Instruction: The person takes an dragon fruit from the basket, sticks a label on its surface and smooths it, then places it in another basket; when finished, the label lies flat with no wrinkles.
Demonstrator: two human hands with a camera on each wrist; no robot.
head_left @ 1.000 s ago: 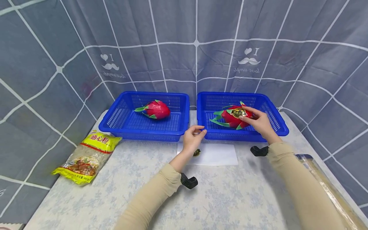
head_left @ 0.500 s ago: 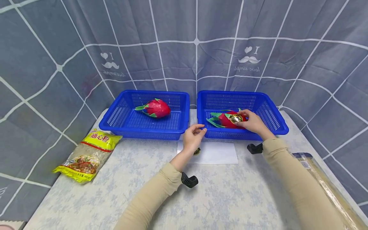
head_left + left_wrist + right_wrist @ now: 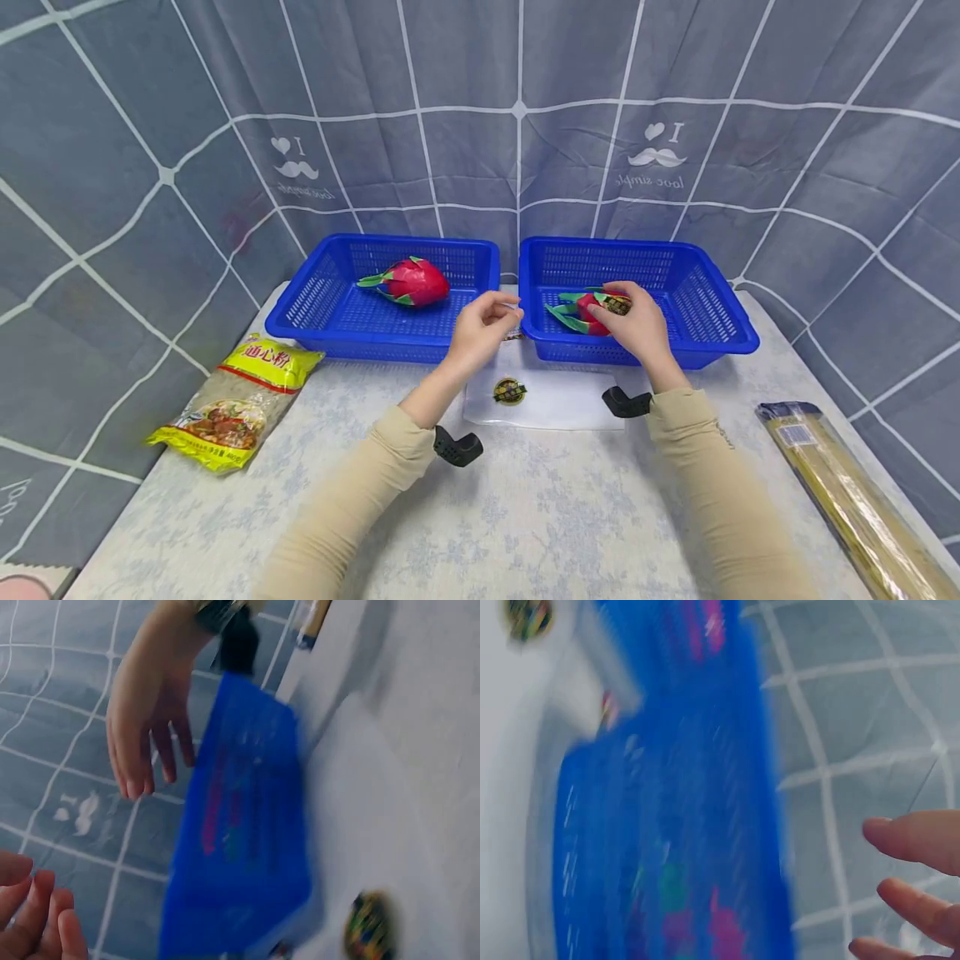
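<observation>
One red dragon fruit [image 3: 588, 315] with green leaf tips lies in the right blue basket [image 3: 720, 340], a black-and-gold round label [image 3: 618, 305] on its side. My right hand [image 3: 637, 321] is above this fruit; in the right wrist view its fingers [image 3: 919, 907] are spread and hold nothing. My left hand [image 3: 480, 329] hovers before the gap between the baskets, fingers loosely bent, nothing in them. Below it lies a white sheet [image 3: 562, 404] bearing a similar round label [image 3: 510, 392]. A second dragon fruit [image 3: 416, 282] sits in the left blue basket [image 3: 360, 340].
A yellow-ended pasta bag [image 3: 240, 400] lies at the table's left. A long clear package [image 3: 847, 492] lies along the right edge. Behind the baskets hangs a grey curtain [image 3: 465, 67] with white lines.
My right hand has drawn left and let go of the dragon fruit, which has been lowered into the right basket. My left hand has moved left and up, uncovering the label on the sheet.
</observation>
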